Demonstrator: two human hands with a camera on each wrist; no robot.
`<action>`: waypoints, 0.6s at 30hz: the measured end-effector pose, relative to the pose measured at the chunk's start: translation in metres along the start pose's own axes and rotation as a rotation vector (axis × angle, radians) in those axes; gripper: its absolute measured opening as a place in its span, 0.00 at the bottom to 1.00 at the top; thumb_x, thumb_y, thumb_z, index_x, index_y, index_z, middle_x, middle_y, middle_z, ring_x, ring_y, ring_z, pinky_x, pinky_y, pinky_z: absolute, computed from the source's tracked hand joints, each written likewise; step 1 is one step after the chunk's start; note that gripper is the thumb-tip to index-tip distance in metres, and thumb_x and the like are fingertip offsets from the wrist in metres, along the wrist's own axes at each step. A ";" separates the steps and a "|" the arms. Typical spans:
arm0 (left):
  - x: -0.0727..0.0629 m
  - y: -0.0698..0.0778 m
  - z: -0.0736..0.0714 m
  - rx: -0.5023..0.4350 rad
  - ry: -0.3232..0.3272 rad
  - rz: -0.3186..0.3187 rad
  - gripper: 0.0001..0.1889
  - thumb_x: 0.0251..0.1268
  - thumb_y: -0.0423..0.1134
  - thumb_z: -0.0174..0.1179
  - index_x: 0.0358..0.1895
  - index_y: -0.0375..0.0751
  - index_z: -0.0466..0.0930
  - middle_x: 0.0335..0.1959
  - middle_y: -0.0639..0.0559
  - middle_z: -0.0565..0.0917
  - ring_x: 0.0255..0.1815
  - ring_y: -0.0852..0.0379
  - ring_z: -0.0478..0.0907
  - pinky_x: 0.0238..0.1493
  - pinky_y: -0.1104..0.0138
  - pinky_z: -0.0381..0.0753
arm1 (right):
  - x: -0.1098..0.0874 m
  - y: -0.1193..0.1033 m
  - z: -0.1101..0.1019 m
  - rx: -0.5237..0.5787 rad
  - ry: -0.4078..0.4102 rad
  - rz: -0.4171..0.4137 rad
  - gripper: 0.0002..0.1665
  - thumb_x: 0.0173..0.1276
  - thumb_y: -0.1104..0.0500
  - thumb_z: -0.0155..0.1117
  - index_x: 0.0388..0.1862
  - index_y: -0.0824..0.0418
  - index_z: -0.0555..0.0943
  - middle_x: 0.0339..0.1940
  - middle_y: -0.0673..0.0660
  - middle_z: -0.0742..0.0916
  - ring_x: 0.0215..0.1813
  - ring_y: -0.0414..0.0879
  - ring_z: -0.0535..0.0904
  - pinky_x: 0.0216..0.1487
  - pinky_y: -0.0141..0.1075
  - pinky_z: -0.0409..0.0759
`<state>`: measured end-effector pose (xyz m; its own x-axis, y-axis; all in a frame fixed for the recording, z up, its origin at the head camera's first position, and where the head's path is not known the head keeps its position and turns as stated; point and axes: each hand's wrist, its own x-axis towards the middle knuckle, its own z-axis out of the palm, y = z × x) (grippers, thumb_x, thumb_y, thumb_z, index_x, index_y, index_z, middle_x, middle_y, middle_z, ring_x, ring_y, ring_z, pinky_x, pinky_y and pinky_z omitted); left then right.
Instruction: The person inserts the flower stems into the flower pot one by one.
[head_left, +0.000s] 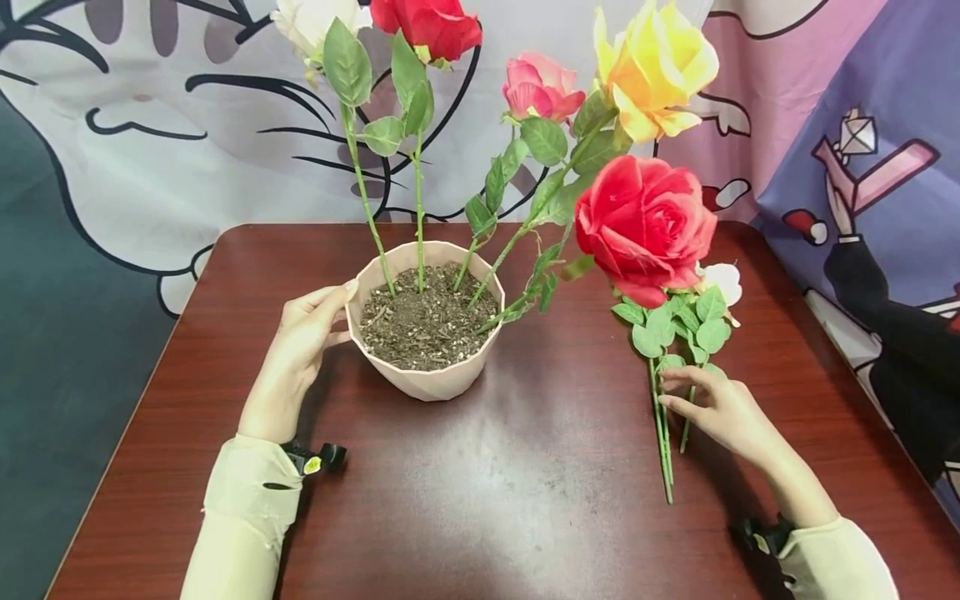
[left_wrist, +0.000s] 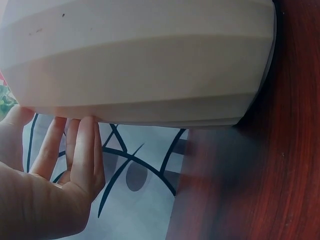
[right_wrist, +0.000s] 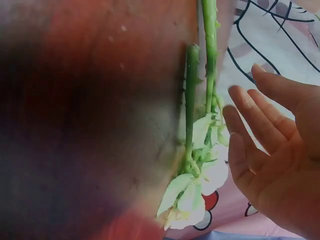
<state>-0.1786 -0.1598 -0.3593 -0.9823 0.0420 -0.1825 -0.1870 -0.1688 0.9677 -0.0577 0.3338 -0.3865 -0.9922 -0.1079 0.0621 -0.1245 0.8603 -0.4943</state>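
A pale faceted flower pot (head_left: 427, 385) filled with dark soil (head_left: 420, 329) stands left of the table's middle. My left hand (head_left: 303, 346) touches its left side, thumb at the rim; in the left wrist view the fairly straight fingers (left_wrist: 86, 155) rest against the wall. At the right lie cut artificial roses with green stems (head_left: 662, 433) and a white bloom (head_left: 722, 283). My right hand (head_left: 723, 412) hovers by these stems, fingers loosely bent. The right wrist view shows a gap between that hand (right_wrist: 280, 145) and the stems (right_wrist: 210, 65).
In the soil stand a white rose (head_left: 318, 25), a red rose (head_left: 431, 29), a pink rose (head_left: 543, 87) and a yellow rose (head_left: 663, 71). A large red rose (head_left: 648, 225) leans far right, over the lying flowers. A printed cloth (head_left: 247, 167) hangs behind the brown table (head_left: 525, 500).
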 end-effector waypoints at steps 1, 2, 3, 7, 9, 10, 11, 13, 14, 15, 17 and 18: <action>0.000 0.000 0.000 -0.002 0.000 0.001 0.06 0.60 0.44 0.63 0.30 0.49 0.85 0.27 0.56 0.81 0.29 0.65 0.80 0.27 0.72 0.83 | -0.001 0.000 0.001 0.002 -0.009 -0.002 0.17 0.58 0.53 0.70 0.46 0.55 0.82 0.33 0.47 0.87 0.30 0.35 0.75 0.30 0.27 0.72; 0.001 0.000 0.000 -0.005 0.000 0.002 0.06 0.60 0.44 0.63 0.30 0.49 0.85 0.27 0.56 0.81 0.28 0.65 0.80 0.27 0.72 0.83 | -0.001 0.000 0.002 0.008 -0.018 0.000 0.16 0.58 0.53 0.70 0.45 0.55 0.82 0.31 0.46 0.86 0.27 0.36 0.74 0.27 0.28 0.71; 0.001 -0.001 0.000 -0.011 -0.002 0.002 0.06 0.60 0.44 0.63 0.30 0.48 0.85 0.27 0.56 0.81 0.28 0.65 0.80 0.27 0.72 0.83 | -0.001 0.000 0.003 0.015 -0.029 0.004 0.15 0.59 0.53 0.70 0.44 0.56 0.82 0.30 0.46 0.86 0.25 0.35 0.74 0.26 0.28 0.71; 0.001 0.000 -0.001 -0.019 -0.003 0.011 0.07 0.60 0.44 0.63 0.29 0.47 0.85 0.25 0.57 0.81 0.28 0.65 0.80 0.26 0.72 0.83 | 0.000 0.000 0.008 0.025 -0.054 0.028 0.12 0.60 0.52 0.69 0.39 0.57 0.82 0.25 0.44 0.85 0.24 0.33 0.76 0.26 0.27 0.73; 0.000 0.000 0.000 -0.018 -0.008 0.011 0.06 0.60 0.44 0.63 0.29 0.48 0.85 0.24 0.57 0.82 0.28 0.65 0.80 0.27 0.72 0.83 | 0.001 0.000 0.009 0.020 -0.055 0.035 0.11 0.58 0.53 0.70 0.35 0.57 0.82 0.23 0.43 0.84 0.24 0.32 0.77 0.27 0.26 0.74; 0.000 -0.001 0.000 -0.015 -0.009 0.009 0.06 0.60 0.44 0.63 0.29 0.48 0.85 0.24 0.57 0.82 0.28 0.65 0.80 0.27 0.72 0.83 | 0.001 0.000 0.010 0.012 -0.055 0.038 0.10 0.57 0.53 0.71 0.33 0.57 0.81 0.22 0.43 0.83 0.25 0.31 0.77 0.26 0.26 0.74; 0.000 -0.001 0.000 -0.011 -0.009 0.007 0.06 0.60 0.45 0.63 0.30 0.49 0.85 0.25 0.57 0.82 0.29 0.65 0.81 0.27 0.72 0.83 | 0.002 0.000 0.010 -0.003 -0.057 0.041 0.10 0.56 0.53 0.71 0.31 0.56 0.81 0.20 0.43 0.83 0.24 0.31 0.77 0.26 0.26 0.73; -0.001 -0.001 0.001 -0.005 -0.010 0.004 0.06 0.61 0.45 0.63 0.30 0.50 0.85 0.25 0.57 0.82 0.30 0.65 0.81 0.28 0.72 0.83 | 0.003 -0.002 0.011 -0.026 -0.078 0.057 0.13 0.54 0.52 0.73 0.27 0.57 0.78 0.18 0.43 0.82 0.22 0.32 0.76 0.23 0.27 0.72; -0.001 -0.001 0.001 -0.004 -0.011 0.004 0.05 0.61 0.45 0.63 0.30 0.50 0.85 0.26 0.57 0.82 0.30 0.65 0.81 0.29 0.72 0.83 | 0.004 -0.003 0.012 -0.039 -0.090 0.068 0.14 0.53 0.52 0.73 0.26 0.57 0.77 0.16 0.44 0.81 0.20 0.33 0.75 0.22 0.27 0.71; -0.001 -0.001 0.001 -0.002 -0.010 0.004 0.05 0.61 0.45 0.63 0.30 0.51 0.85 0.26 0.57 0.82 0.30 0.65 0.81 0.29 0.72 0.83 | 0.006 -0.004 0.012 -0.053 -0.105 0.083 0.16 0.52 0.51 0.74 0.25 0.57 0.76 0.15 0.44 0.81 0.19 0.34 0.75 0.20 0.28 0.70; -0.002 -0.001 0.001 0.002 -0.005 0.008 0.06 0.61 0.45 0.63 0.30 0.50 0.85 0.27 0.57 0.82 0.30 0.65 0.80 0.29 0.72 0.83 | 0.008 -0.008 0.012 -0.072 -0.147 0.119 0.18 0.52 0.49 0.73 0.25 0.58 0.74 0.13 0.45 0.80 0.17 0.36 0.74 0.19 0.30 0.68; -0.002 0.000 0.001 0.001 -0.004 0.010 0.06 0.61 0.45 0.63 0.30 0.50 0.85 0.27 0.57 0.82 0.30 0.65 0.80 0.28 0.72 0.83 | 0.010 -0.009 0.012 -0.077 -0.167 0.135 0.19 0.52 0.49 0.73 0.25 0.59 0.74 0.12 0.45 0.79 0.16 0.37 0.74 0.18 0.30 0.68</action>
<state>-0.1764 -0.1587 -0.3589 -0.9841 0.0447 -0.1721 -0.1772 -0.1682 0.9697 -0.0662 0.3187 -0.3918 -0.9868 -0.0648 -0.1482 0.0036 0.9073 -0.4204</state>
